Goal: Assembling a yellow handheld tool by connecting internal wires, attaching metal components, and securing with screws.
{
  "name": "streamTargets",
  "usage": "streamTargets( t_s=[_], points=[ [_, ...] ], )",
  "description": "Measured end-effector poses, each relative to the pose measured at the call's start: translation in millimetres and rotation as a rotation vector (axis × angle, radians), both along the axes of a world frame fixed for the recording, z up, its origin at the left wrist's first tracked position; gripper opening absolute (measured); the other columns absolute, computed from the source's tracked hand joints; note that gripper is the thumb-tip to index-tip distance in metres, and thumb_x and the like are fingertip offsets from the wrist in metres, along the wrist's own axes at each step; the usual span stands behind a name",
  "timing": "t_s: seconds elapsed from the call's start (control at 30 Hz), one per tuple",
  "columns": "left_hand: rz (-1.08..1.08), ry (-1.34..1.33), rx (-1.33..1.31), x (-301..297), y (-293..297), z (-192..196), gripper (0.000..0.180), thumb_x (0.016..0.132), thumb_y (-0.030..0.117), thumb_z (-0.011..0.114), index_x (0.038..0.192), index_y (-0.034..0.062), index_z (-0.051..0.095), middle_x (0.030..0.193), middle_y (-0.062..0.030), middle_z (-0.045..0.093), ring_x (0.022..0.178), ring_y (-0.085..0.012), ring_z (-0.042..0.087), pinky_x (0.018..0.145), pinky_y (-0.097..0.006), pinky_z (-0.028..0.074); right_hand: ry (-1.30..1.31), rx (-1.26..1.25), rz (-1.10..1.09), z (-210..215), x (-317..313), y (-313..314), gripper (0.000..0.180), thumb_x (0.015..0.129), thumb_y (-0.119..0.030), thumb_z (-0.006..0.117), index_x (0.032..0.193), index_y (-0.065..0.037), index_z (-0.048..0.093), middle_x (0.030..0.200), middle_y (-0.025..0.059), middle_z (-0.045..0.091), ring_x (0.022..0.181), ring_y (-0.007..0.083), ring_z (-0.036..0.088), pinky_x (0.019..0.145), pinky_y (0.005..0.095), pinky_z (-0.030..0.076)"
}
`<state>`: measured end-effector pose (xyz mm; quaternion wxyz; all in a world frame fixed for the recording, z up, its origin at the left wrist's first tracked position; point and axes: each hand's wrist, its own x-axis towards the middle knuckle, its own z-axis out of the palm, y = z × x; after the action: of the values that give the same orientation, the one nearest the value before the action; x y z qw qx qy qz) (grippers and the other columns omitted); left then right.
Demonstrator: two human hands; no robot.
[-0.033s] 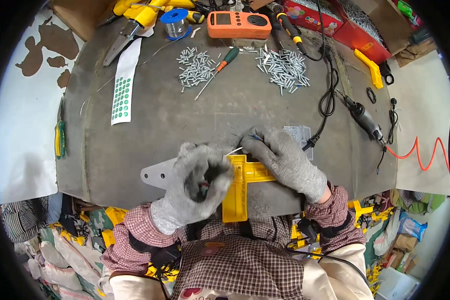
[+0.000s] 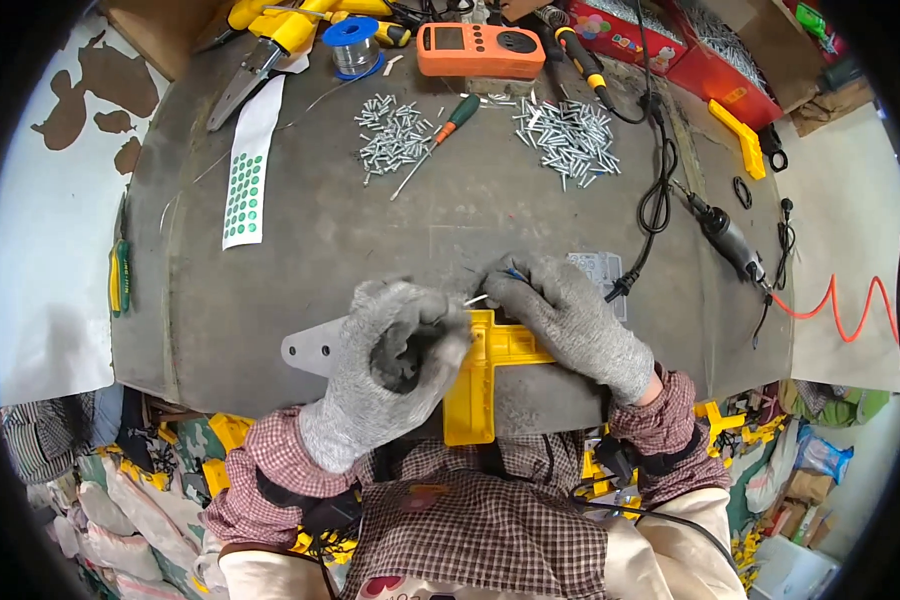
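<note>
I note left hand [image 2: 395,345] curled on yellow bracket [image 2: 482,385] at bench [image 2: 350,240] near edge; right hand [image 2: 570,320] pinching thin wire [image 2: 478,298]. Advise steady bracket, feeding slowly.

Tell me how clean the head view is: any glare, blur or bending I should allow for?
Head view: even, soft light, no harsh glare on the grey bench; strong fisheye bending with a black rim, so bench edges curve; centre sharp, both gloved hands, left hand and right hand, and the yellow plastic part read clearly; screw piles stay crisp.
</note>
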<state>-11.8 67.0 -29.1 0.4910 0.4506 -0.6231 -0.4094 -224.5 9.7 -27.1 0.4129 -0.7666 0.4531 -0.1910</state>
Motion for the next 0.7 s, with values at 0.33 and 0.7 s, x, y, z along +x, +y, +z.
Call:
streamTargets(
  t_s=[0.33, 0.7],
  points=[
    [0.048, -0.830, -0.257, -11, -24, 18, 0.017, 0.077, 0.017, 0.075, 0.090, 0.0103, 0.066, 0.091, -0.0081, 0.057, 0.096, -0.0320, 0.053, 0.088, -0.047, 0.039, -0.137, 0.180, -0.022, 4, -2, -2, 0.028, 0.103, -0.024, 0.051, 0.110, -0.002, 0.066, 0.097, 0.0167, 0.066, 0.087, 0.0295, 0.068, 0.078, 0.0390, 0.052],
    [-0.079, -0.116, 0.096, -5, -23, -3, 0.031, 0.093, -0.005, 0.065, 0.122, -0.0026, 0.055, 0.121, -0.0142, 0.065, 0.106, -0.0193, 0.069, 0.090, -0.028, 0.056, -0.263, 0.273, -0.200, 6, 3, 0, 0.023, 0.103, -0.019, 0.051, 0.106, 0.000, 0.063, 0.079, 0.0120, 0.061, 0.075, 0.0243, 0.063, 0.073, 0.0355, 0.050]
  ],
)
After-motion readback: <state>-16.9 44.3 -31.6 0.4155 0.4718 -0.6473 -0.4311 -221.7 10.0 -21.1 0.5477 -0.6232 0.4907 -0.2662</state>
